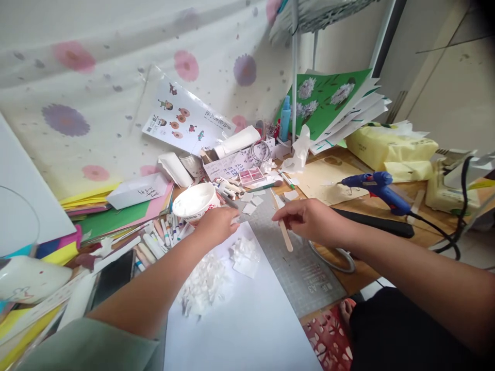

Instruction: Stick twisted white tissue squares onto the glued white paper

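Observation:
My right hand [303, 219] grips a flat wooden craft stick [286, 236], which slants down over the grey cutting mat [309, 273]. Over the top of a white sheet [247, 335], my left hand [216, 226] is closed, its fingertips pinched on what looks like a small piece of white paper [235, 220]. Beneath it on the sheet lie a large ruffled cluster of white paper petals [204, 283] and a smaller white paper cluster [246, 255]. A white paper tub [195, 201] stands just behind my left hand, partly covered by it.
A blue hot glue gun [373, 186] rests at the right, its black cord trailing off. Markers [158, 237] crowd the left side. Paper scraps [251, 203] lie on the mat's far end. Behind are a yellow tissue pack [390, 149] and a green flower picture [328, 98].

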`<action>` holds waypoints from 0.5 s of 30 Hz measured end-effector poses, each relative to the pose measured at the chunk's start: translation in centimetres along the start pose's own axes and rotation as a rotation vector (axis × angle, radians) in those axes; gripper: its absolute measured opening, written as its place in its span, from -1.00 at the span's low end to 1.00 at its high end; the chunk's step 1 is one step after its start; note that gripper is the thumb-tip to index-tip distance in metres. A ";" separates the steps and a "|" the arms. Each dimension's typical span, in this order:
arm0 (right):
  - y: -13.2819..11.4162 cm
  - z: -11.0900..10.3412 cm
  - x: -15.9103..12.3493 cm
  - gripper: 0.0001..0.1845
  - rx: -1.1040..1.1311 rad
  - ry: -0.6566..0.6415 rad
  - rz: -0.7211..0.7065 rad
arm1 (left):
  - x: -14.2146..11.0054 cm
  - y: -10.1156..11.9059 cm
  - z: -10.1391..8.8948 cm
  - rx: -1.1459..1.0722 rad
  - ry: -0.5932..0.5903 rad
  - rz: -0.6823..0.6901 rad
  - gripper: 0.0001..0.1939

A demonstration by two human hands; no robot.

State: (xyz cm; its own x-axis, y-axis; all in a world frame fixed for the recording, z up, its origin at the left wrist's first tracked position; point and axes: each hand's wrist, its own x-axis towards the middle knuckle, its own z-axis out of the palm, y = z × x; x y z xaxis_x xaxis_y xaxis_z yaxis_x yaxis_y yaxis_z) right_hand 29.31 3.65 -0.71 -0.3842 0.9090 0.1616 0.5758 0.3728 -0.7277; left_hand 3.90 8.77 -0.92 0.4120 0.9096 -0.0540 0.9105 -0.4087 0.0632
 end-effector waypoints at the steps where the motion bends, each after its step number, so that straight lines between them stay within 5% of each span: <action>1: 0.3 0.2 0.0 -0.65 0.070 0.015 0.005 | -0.6 -0.1 -0.2 -0.023 0.003 -0.019 -0.67; 5: 0.9 0.6 0.1 -0.72 0.173 0.049 0.032 | -2.2 -0.1 -0.6 -0.104 0.019 -0.072 -0.55; 15: 0.1 0.1 -0.5 -0.78 0.392 0.094 0.112 | -2.3 -0.3 -0.5 -0.261 0.050 -0.149 -0.70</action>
State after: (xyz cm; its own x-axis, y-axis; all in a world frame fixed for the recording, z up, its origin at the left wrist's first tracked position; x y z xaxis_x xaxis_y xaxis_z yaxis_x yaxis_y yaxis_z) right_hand 29.53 3.23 -0.91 -0.2565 0.9598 0.1141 0.2848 0.1878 -0.9400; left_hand 2.66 6.79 -0.34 0.2666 0.9632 -0.0333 0.9180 -0.2433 0.3131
